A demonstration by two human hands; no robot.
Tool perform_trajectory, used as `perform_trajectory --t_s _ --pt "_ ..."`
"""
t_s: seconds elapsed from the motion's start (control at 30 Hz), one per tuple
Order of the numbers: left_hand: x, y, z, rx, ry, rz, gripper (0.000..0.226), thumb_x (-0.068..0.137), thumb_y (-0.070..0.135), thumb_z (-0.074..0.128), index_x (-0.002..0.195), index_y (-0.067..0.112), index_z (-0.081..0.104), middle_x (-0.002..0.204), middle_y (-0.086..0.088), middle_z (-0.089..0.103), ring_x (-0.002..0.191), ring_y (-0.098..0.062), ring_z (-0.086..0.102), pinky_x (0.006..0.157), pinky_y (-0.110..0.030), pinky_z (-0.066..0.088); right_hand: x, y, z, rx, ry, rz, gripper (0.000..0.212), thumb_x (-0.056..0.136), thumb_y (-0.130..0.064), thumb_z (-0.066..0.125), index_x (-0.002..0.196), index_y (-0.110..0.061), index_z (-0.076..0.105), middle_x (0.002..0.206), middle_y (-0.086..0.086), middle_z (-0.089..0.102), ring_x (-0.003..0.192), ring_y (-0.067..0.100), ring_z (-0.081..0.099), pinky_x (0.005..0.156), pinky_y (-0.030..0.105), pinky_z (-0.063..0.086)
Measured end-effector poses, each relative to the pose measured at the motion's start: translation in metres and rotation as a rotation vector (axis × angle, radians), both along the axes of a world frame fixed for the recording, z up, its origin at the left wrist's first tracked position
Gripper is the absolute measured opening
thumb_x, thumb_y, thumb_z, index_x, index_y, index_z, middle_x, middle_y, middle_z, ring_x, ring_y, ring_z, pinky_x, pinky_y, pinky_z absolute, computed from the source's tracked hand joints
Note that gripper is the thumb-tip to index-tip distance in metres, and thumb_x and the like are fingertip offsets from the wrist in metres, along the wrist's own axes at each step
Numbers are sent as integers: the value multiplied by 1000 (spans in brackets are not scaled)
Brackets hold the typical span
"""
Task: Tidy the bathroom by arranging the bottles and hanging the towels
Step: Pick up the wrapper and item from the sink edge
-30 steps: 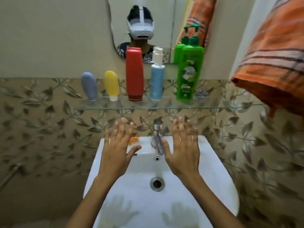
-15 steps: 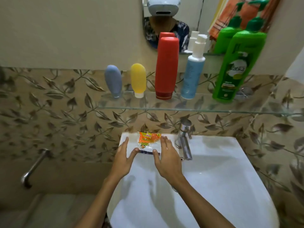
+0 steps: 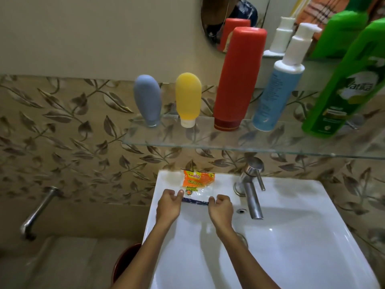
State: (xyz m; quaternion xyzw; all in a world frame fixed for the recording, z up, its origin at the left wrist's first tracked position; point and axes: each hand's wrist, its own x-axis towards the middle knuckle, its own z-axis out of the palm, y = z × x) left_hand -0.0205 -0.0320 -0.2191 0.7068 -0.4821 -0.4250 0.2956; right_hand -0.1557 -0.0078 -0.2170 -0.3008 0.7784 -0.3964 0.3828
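Observation:
Several bottles stand in a row on the glass shelf (image 3: 208,142): a grey-blue tube (image 3: 148,100), a yellow tube (image 3: 188,99), a tall red bottle (image 3: 238,80), a light blue pump bottle (image 3: 277,90) and a green pump bottle (image 3: 352,86). An orange scrub pad packet (image 3: 196,182) lies on the back left ledge of the white sink (image 3: 291,236). My left hand (image 3: 169,206) pinches the packet's near left corner. My right hand (image 3: 220,208) pinches its near right corner. An orange striped towel shows only as a reflection in the mirror (image 3: 312,9).
A steel tap (image 3: 251,190) stands on the sink just right of my right hand. A wall spout (image 3: 37,211) sticks out at lower left above a ledge. A dark red bucket (image 3: 125,261) sits below the sink's left edge.
My view has swung left and closer to the sink. Both hands went from spread flat over the basin to the packet, and their fingers have now curled onto its near edge.

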Motion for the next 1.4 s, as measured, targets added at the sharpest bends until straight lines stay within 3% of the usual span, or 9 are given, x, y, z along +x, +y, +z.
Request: perform_trajectory --t_s 0.17,0.27,0.5,0.73,0.83,0.93,1.07,1.2,1.4 --pt "-10 -3 -9 24 78 0 29 93 33 54 84 6 59 87 -17 65 85 -34 64 65 -38 45 0 2 -5 -38 -92 -85 34 90 -12 59 121 -2 56 100 8 62 90 21 58 79 21 38" --pt "-13 4 -9 24 174 59 22 93 27 54 75 15 57 79 -10 62 66 -23 59 64 -31 42 -1 6 -7 -58 -162 -107 29 88 -9 61 116 -3 60 96 6 63 84 16 56 79 22 39" --pt "-5 39 12 -23 285 62 18 95 21 53 99 6 63 84 -7 62 66 -18 54 55 -25 42 -14 35 5 -89 -361 -64 21 87 -4 62 108 -4 63 83 4 64 79 20 63 77 28 46" --pt "1 97 43 -101 322 98 14 94 21 55 90 11 63 79 -4 61 64 -15 54 53 -24 42 -11 80 37 -159 -371 81 26 86 2 61 112 2 63 95 11 65 81 16 60 67 17 47" --pt "8 118 52 -147 354 120 20 93 20 56 77 9 59 72 -6 55 58 -13 51 51 -25 37 -4 97 48 -203 -407 109 29 83 5 64 110 -3 63 89 6 62 81 15 58 69 21 48" --pt "19 140 56 -187 373 149 18 93 19 56 78 10 56 73 -5 51 53 -10 49 48 -22 34 5 115 54 -235 -428 152 29 81 4 66 108 -6 61 102 13 61 87 20 58 74 28 48" --pt "35 169 54 -228 394 219 16 93 19 56 80 16 63 70 0 57 54 -10 50 49 -22 35 23 137 57 -274 -442 221 30 83 1 65 110 -9 58 108 13 60 96 25 59 70 24 47" --pt "55 201 48 -242 455 307 18 94 13 55 77 13 62 62 0 52 53 -12 44 47 -21 29 45 159 56 -261 -470 297 29 84 -1 64 111 -10 59 99 8 62 87 23 60 63 20 48" --pt "87 234 48 -246 396 427 20 94 15 54 74 16 58 68 1 56 56 -11 51 51 -22 37 83 176 49 -228 -465 389 33 84 -2 65 117 -7 60 106 13 62 100 27 60 69 24 49"
